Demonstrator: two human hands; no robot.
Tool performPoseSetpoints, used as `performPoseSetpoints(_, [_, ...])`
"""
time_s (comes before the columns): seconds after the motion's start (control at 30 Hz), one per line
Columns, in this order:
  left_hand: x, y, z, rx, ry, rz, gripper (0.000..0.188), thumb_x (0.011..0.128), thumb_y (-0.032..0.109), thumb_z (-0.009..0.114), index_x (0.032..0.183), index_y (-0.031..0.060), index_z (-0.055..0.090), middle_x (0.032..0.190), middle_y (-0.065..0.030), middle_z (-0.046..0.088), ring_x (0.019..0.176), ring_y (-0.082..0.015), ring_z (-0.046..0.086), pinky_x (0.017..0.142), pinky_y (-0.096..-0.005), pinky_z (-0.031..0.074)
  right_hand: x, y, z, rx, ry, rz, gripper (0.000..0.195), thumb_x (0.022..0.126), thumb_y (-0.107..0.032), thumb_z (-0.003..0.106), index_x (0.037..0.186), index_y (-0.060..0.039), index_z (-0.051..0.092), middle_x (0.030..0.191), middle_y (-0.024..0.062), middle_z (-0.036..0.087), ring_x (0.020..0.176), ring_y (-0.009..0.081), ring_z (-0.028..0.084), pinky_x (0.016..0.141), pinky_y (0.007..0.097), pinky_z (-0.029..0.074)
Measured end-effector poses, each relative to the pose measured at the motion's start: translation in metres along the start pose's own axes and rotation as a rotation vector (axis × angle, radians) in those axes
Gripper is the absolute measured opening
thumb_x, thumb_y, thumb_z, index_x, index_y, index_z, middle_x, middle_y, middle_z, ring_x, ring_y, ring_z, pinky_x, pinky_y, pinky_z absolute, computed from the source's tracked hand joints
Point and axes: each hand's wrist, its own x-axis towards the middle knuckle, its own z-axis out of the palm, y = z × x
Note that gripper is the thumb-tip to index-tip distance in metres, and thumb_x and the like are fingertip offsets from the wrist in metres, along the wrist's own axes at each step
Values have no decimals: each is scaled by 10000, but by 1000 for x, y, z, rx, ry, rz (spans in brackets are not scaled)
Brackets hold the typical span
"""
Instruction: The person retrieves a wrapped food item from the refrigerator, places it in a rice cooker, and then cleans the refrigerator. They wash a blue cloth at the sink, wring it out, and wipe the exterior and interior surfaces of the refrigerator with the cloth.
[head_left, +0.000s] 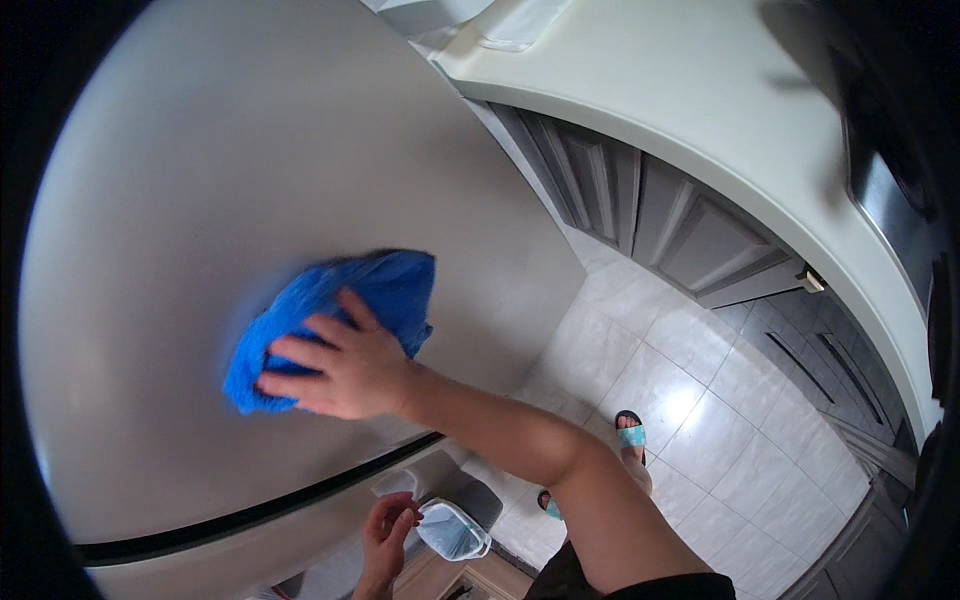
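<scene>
My right hand (349, 367) presses a blue cloth (397, 289) flat against a large, smooth grey appliance panel (300, 150), which looks like the side of a refrigerator. Its fingers are spread over the cloth, which bunches beneath them and has a loose corner toward the upper right. Below, along the panel's lower edge, runs a black strip (262, 499). My left hand (388, 529) hangs lower down with its fingers loosely curled and apart, and nothing shows in it. In the picture it lies next to a lined white bin (452, 532).
At the upper right a pale countertop (637, 67) curves above grey cabinet doors (712, 240). A dark metallic appliance (889, 202) sits at the counter's far right. Light floor tiles (675, 450) spread around my sandalled foot (630, 433).
</scene>
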Motion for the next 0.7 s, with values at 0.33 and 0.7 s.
performPoseSetpoints(0.33, [6,-74,-6,-10,45,-150,246,815,35,541,1056,1,503,930,-70,554,822,-139,533,717,-264,432,-130,151,-27,-185,349,733,554,873,-272,415,1309,34,266,1404,183,191,1305,346,142,1050,452,99])
performPoseSetpoints(0.7, [41,-171,-13,350,111,40,317,777,23,542,1089,24,491,942,-68,535,835,-153,522,717,-274,433,-221,80,25,-64,187,632,642,876,-433,366,1378,-95,153,1433,179,65,1315,385,10,1013,556,-50])
